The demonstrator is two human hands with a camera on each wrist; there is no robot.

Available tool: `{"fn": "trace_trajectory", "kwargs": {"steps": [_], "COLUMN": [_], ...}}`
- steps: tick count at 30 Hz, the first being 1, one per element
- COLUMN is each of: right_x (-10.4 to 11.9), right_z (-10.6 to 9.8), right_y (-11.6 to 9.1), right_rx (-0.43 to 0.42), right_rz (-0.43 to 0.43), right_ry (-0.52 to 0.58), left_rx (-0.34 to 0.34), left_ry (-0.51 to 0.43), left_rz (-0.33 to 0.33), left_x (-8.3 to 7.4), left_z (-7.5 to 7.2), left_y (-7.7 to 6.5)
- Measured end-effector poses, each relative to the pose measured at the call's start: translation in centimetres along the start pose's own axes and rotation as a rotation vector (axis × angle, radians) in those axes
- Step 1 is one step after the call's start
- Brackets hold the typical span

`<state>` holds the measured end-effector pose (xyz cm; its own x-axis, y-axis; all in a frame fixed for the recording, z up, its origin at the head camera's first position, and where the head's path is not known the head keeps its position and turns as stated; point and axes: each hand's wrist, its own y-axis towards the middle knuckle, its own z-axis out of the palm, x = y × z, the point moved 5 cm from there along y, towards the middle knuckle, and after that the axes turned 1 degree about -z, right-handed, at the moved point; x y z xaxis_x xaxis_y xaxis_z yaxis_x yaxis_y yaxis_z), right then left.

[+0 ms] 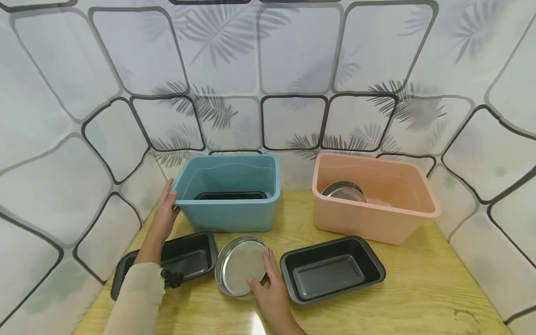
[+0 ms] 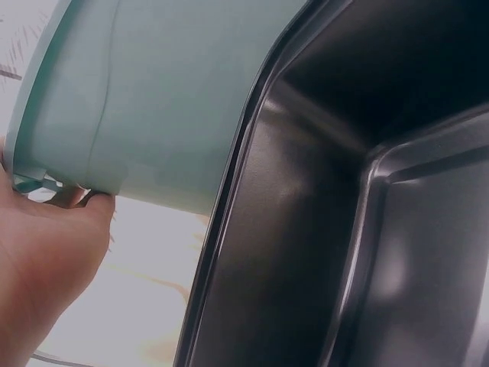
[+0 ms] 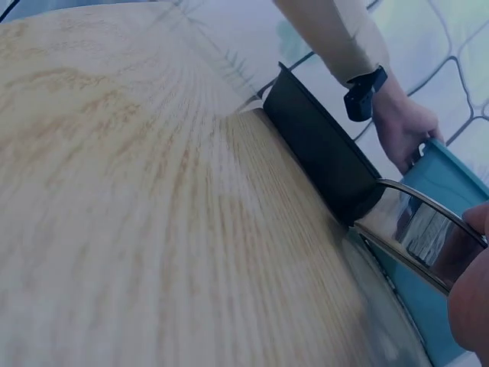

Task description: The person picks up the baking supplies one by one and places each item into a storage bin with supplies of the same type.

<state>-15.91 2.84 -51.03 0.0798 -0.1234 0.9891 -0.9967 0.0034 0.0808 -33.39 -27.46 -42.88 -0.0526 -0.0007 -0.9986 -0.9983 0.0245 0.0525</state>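
My left hand (image 1: pixel 165 211) grips the left rim of a blue plastic bin (image 1: pixel 230 217); in the left wrist view its thumb (image 2: pixel 99 206) lies under the bin's edge. Inside the bin a dark pan (image 1: pixel 230 195) shows only in part. A round silver cake pan (image 1: pixel 240 270) sits in front of the bin, and my right hand (image 1: pixel 273 293) pinches its right rim between thumb and fingers. The right wrist view catches the cake pan's shiny side (image 3: pixel 420 229). Under my left forearm lies a black loaf pan (image 1: pixel 190 256), partly hidden by the sleeve.
Another black loaf pan (image 1: pixel 331 274) lies right of my right hand. Behind it stands a peach bin (image 1: pixel 364 221) with a round metal pan (image 1: pixel 345 190) inside. Patterned sheeting (image 1: pixel 293 56) encloses the back and sides of the wooden table (image 1: pixel 418 288).
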Motion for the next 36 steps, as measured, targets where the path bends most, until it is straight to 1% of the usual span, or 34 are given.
{"fn": "trace_trajectory", "kwargs": {"steps": [4,9,12,18,20,23,27,29,34,36], "right_x": [0.4,0.6,0.5,2.1,2.8,3.9,5.4,5.9,7.1,7.7], "right_z": [-0.6,-1.4,-2.0,-3.6,-4.3,-5.6,-7.7,-8.8,-11.8,-13.0], "right_y": [-0.4,-1.0,-1.3,-1.5,-1.3,-0.8,0.1,0.5,1.9,2.5], "right_rx": [-0.01,-0.028,-0.029,0.036,0.044,0.037,0.0,-0.017,-0.061,-0.072], "right_rz": [0.01,-0.036,-0.041,-0.021,-0.033,-0.057,-0.074,-0.065,-0.035,-0.039], "right_ry": [0.017,-0.001,0.001,0.108,0.14,0.155,0.158,0.152,0.08,0.053], "left_rx": [0.009,0.007,0.01,0.021,0.025,0.03,0.036,0.04,0.046,0.048], "left_ry": [0.003,0.018,0.02,0.033,0.029,0.023,0.016,0.014,0.02,0.026], "left_rz": [0.0,0.002,0.003,0.0,0.0,-0.002,-0.01,-0.011,-0.011,-0.01], "left_x": [-0.2,-0.3,-0.3,-0.3,-0.4,-0.4,-0.5,-0.4,-0.3,-0.3], "left_z": [0.1,0.0,0.1,0.0,0.0,0.0,-0.1,-0.2,-0.3,-0.3], "left_y": [-0.1,-0.2,-0.1,-0.1,-0.1,-0.2,-0.2,-0.3,-0.2,-0.1]}}
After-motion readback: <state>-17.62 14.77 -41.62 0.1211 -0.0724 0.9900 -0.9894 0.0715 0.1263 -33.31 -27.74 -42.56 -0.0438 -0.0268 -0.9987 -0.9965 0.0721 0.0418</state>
